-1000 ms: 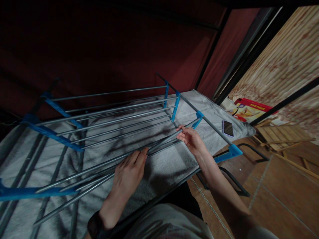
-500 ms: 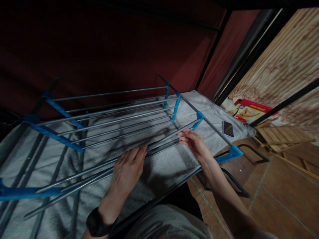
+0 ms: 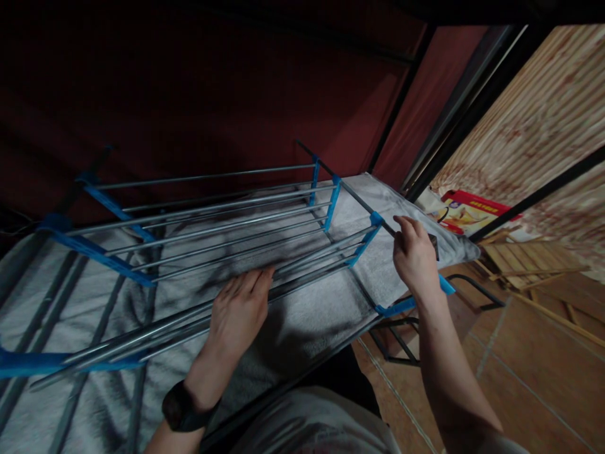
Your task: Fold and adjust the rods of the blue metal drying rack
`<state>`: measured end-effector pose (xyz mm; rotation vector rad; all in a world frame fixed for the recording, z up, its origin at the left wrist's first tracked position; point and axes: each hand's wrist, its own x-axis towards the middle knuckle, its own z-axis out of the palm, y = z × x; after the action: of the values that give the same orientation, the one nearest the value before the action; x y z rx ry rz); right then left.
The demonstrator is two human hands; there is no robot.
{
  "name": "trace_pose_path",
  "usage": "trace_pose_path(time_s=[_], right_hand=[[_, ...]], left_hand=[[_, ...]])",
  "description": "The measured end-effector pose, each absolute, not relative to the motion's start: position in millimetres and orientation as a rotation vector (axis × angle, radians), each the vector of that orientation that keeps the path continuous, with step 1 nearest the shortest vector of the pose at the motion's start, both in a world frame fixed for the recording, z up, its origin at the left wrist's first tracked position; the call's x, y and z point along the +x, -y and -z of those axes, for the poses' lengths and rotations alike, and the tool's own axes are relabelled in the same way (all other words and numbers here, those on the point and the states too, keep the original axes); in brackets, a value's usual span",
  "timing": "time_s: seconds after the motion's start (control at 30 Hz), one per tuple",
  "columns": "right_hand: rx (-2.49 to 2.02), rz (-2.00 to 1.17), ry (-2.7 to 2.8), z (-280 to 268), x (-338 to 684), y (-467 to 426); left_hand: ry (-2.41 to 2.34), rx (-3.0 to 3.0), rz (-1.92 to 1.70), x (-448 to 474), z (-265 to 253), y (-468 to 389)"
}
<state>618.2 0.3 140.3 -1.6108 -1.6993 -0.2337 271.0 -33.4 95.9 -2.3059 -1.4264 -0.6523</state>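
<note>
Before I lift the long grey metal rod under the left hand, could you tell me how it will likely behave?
The long grey metal rod will probably stay stiff, since its visible part looks straight. It may roll or slip, because its surface appears round and smooth. Its near end might swing, as it sticks out past the blue plastic bracket.

1 head-worn camera looks forward and steeply down, near the rack (image 3: 227,227).
</note>
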Motion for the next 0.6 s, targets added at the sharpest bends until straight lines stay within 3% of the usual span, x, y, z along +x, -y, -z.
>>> trace_pose_path(time_s=[0.27,0.6], right_hand=[[-1.926,0.173,1.816,-142,613,-34],[-2.005,0.221,1.834,-147,610,-33]], left_hand=[[1.38,-2.284,0.64,268,-93,25],[1.337,-2.269,0.657,270,-96,32]])
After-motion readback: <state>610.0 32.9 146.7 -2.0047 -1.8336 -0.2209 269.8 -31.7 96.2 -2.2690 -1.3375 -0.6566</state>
